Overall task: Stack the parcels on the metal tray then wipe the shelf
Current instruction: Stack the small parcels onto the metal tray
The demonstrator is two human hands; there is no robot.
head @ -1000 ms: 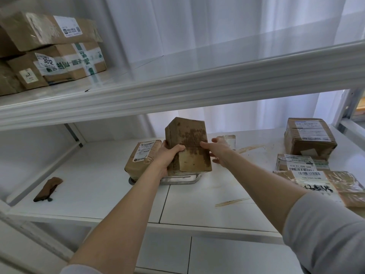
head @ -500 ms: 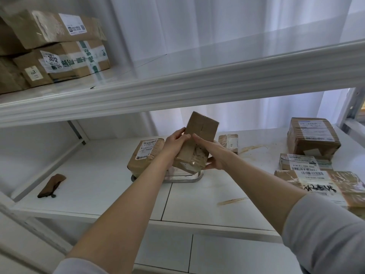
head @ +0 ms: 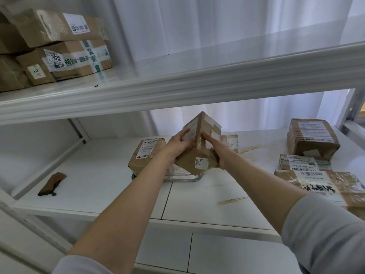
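A brown parcel (head: 199, 143) is held tilted, one edge turned toward the camera, over the metal tray (head: 189, 177) at the middle of the lower shelf (head: 98, 175). It is clamped from both sides. The left hand (head: 180, 146) is curled round its nine o'clock face, and the right hand (head: 215, 149) is wrapped round its three o'clock face and lower corner. Whether the parcel touches the tray cannot be told.

At nine o'clock of the held parcel, a labelled parcel (head: 147, 155) is seen resting on the tray's left end. At two o'clock, just behind the right hand, a small taped packet (head: 231, 142) is partly hidden.

Brown streaks (head: 233, 200) are seen on the shelf at five o'clock of the tray. Well apart at three o'clock, a tall box (head: 312, 139) is set behind two flat packages (head: 324, 182). Far off at nine o'clock, a brown cloth (head: 52, 183) is laid on the shelf.

Above, at eleven o'clock, stacked cartons (head: 65, 62) are kept on the upper shelf (head: 177, 84).
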